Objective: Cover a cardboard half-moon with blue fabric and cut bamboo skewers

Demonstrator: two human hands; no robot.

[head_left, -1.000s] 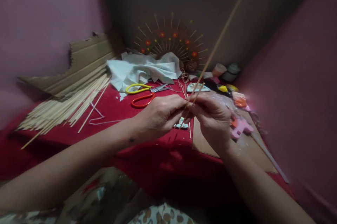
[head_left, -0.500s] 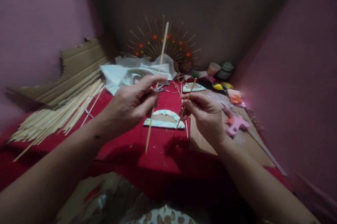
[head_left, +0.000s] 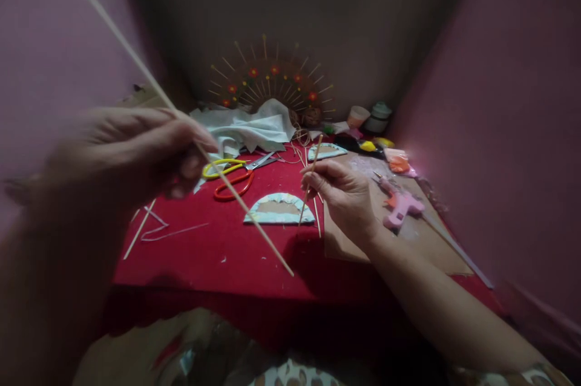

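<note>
My left hand point(head_left: 136, 150) is raised at the left, blurred, its fingers pinched on a long thin wooden stick point(head_left: 245, 209) that slants from upper left down to lower right. Between the thumb and fingers of my right hand point(head_left: 345, 192) is a shorter wooden stick point(head_left: 316, 153), held nearly upright. Behind its lower tip lies a half-round cardboard piece edged with pale blue cloth point(head_left: 261, 217) on the red cloth. A similar smaller half-round piece point(head_left: 327, 156) lies farther back. Scissors with yellow and red handles point(head_left: 235, 181) rest between my hands.
A pink glue gun point(head_left: 402, 207) lies on a cardboard sheet point(head_left: 349, 245) at the right. Crumpled pale cloth point(head_left: 254, 126) sits at the back, before a fan-shaped decoration with red flowers point(head_left: 275, 70). Cups point(head_left: 378, 118) stand at the back right; loose sticks point(head_left: 140, 232) lie at the left.
My left hand has swung left and closer to the camera, tilting its stick to the left and uncovering the scissors. My right hand stays almost in place, still holding its stick.
</note>
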